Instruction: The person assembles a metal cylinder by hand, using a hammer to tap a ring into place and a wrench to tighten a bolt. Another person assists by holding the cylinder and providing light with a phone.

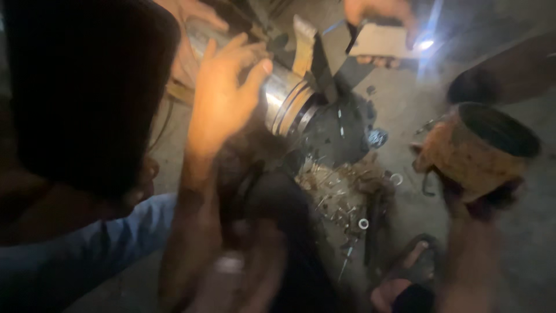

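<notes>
My left hand (pixel 223 101) is raised with its fingers spread. It holds nothing and hovers just left of a shiny ringed metal cylinder (pixel 286 98) that lies among dark machine parts (pixel 339 130). My right hand (pixel 480 200) grips the underside of a rusty orange metal sleeve (pixel 472 150), a short open tube, and holds it up at the right. Everything is dim and blurred.
A co-worker's dark head (pixel 87 87) and blue sleeve (pixel 98 243) fill the left. Another person's hand holds a lit phone (pixel 379 37) at the top. Several bolts and washers (pixel 347 197) lie on the concrete floor. A sandalled foot (pixel 408 272) is at the bottom.
</notes>
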`<state>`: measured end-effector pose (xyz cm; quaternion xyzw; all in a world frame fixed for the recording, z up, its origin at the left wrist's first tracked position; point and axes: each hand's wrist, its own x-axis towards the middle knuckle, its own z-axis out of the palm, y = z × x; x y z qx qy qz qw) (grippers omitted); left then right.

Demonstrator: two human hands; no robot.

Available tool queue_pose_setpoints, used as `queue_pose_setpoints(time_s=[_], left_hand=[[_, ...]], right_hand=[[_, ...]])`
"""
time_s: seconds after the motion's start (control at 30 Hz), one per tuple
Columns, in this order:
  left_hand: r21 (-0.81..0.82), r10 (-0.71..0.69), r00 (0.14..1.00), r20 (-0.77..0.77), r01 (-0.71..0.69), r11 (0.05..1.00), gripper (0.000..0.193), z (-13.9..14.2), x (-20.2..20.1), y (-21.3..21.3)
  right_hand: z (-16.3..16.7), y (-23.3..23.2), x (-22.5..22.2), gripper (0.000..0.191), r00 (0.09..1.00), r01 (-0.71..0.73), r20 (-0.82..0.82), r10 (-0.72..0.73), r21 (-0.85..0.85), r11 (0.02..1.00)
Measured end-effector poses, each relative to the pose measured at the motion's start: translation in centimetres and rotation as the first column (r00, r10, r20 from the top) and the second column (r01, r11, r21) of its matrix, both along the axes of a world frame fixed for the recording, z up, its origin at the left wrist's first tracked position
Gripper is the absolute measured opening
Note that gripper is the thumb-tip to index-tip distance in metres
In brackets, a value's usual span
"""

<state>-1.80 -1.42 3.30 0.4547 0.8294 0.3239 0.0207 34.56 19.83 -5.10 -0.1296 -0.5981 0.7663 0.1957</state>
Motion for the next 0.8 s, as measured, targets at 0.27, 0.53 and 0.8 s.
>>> queue_pose_setpoints(time_s=[0.27, 0.53, 0.8], left_hand=[[-0.100, 0.066, 0.997, 0.042, -0.061, 0.993, 0.030, 1.0, 1.1, -0.2], [-0.072, -0.044, 0.998, -0.046, 0.041, 0.997, 0.020, 1.2, 1.1, 0.6], [0.060, -0.061, 0.982, 0.181, 0.051, 0.997, 0.021, 1.2, 1.6, 0.5]], right_hand=[[-0.2, -2.5, -8.4, 0.082, 0.965, 0.195, 0.087, -0.246, 0.384, 0.902], [3.5, -8.3, -13.0, 0.086, 0.928, 0.193, 0.159, -0.337, 0.569, 0.799], [5.2, -9.6, -15.9, 0.084, 0.910, 0.292, 0.033, -0.413, 0.656, 0.696]])
